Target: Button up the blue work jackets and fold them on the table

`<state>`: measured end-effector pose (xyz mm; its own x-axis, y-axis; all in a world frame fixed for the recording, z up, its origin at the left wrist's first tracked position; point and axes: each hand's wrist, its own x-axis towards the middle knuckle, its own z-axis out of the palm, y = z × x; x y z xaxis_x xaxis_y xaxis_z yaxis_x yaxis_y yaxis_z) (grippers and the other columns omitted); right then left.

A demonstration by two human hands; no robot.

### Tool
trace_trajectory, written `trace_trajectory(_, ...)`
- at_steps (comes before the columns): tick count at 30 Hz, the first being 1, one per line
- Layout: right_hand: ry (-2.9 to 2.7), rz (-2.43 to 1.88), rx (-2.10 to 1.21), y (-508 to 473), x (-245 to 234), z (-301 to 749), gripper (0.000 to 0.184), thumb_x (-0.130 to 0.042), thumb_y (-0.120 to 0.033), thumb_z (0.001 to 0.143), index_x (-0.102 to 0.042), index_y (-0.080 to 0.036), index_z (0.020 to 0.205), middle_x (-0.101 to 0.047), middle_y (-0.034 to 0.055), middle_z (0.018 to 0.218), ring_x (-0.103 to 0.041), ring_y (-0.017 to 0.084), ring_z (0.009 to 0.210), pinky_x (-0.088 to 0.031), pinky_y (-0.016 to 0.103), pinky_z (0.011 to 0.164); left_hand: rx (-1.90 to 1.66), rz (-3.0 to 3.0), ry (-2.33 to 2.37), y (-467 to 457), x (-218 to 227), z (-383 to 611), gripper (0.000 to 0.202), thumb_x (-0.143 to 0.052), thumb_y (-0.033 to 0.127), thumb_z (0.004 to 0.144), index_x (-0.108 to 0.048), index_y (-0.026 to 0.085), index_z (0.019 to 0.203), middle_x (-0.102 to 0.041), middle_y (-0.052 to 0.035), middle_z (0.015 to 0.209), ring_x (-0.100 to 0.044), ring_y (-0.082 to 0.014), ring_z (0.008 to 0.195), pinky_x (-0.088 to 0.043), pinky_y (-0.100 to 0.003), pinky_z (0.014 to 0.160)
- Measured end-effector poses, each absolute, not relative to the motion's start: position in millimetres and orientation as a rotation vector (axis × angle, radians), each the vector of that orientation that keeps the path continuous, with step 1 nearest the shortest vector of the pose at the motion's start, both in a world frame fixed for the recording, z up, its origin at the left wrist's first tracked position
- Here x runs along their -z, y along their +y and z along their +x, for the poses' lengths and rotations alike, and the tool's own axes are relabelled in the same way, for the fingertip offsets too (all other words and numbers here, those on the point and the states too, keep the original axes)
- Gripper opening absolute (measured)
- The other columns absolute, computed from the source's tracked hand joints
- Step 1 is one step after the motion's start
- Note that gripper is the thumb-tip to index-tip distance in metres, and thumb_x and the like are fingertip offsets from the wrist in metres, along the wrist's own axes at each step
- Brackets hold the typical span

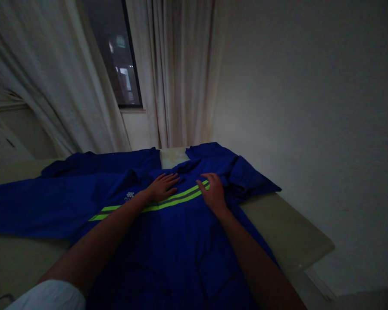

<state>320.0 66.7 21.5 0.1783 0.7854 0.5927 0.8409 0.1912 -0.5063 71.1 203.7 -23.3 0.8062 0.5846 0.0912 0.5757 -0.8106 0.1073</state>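
Observation:
A blue work jacket [177, 241] with a yellow-green and grey reflective stripe across the chest lies spread on the table, a small white logo on it. One sleeve reaches out to the left; the other side is bunched at the right. My left hand [163, 187] rests flat on the upper chest just above the stripe, fingers spread. Over the right end of the stripe is my right hand [213, 191], its fingers curved and apart, touching or just over the cloth. Neither hand grips anything that I can see.
Behind the jacket lie more dark blue garments, one at the back left [106, 161] and one at the back right [210, 150]. The table [287, 232] ends at a corner on the right, beside a pale wall [310, 107]. Long curtains [181, 77] hang by a window [116, 51].

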Motion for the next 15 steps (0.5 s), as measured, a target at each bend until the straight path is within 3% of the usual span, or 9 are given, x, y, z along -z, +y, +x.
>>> trace_trajectory(3,-1.299,-2.006,0.409,56.4,-42.2,375.9,0.055,-0.072,-0.04,0.088,-0.06,-0.017,0.137,-0.06,0.0215,0.137,-0.055,0.038,0.126,-0.043,0.055,0.105,-0.203,2.909,0.929,204.5,22.7,67.3,0.067,-0.03,0.06,0.105,-0.033,0.028,0.164,-0.029,-0.0077,0.171,-0.028,-0.0265,0.158,-0.016,-0.054,0.128)
trace_trajectory(5,-1.216,-2.301,0.403,48.2,-50.2,410.8,0.068,-0.075,-0.037,0.085,-0.052,-0.015,0.145,-0.061,0.0259,0.135,-0.059,0.041,0.121,-0.047,0.054,0.097,-0.233,2.902,0.944,202.9,19.9,68.5,0.066,-0.032,0.06,0.105,-0.036,0.028,0.163,-0.031,-0.008,0.17,-0.03,-0.0266,0.157,-0.017,-0.053,0.128)
trace_trajectory(8,-1.279,-2.497,0.261,41.4,-62.0,453.6,0.048,-0.06,-0.023,0.092,-0.058,-0.012,0.139,-0.072,0.0248,0.109,-0.07,0.037,0.099,-0.05,0.048,0.083,-0.282,2.886,0.971,200.1,18.8,71.2,0.065,-0.034,0.058,0.104,-0.039,0.027,0.161,-0.035,-0.0082,0.169,-0.033,-0.0264,0.156,-0.017,-0.051,0.129)
trace_trajectory(10,-1.312,-2.435,0.255,42.9,-79.3,480.5,0.044,-0.053,-0.017,0.092,-0.063,-0.015,0.135,-0.075,0.02,0.103,-0.072,0.036,0.096,-0.051,0.047,0.082,-0.3,2.878,0.969,199.5,19.7,71.8,0.065,-0.035,0.058,0.104,-0.04,0.027,0.161,-0.036,-0.008,0.168,-0.033,-0.0258,0.156,-0.017,-0.051,0.129)
trace_trajectory(15,-1.29,-1.98,0.201,68.0,-172.9,536.5,0.039,-0.038,-0.025,0.098,-0.063,-0.024,0.127,-0.078,0.0081,0.092,-0.075,0.026,0.088,-0.057,0.041,0.072,-0.364,2.822,0.975,197.7,21.0,72.3,0.064,-0.038,0.057,0.103,-0.043,0.026,0.159,-0.039,-0.0092,0.167,-0.037,-0.0265,0.154,-0.02,-0.055,0.127)
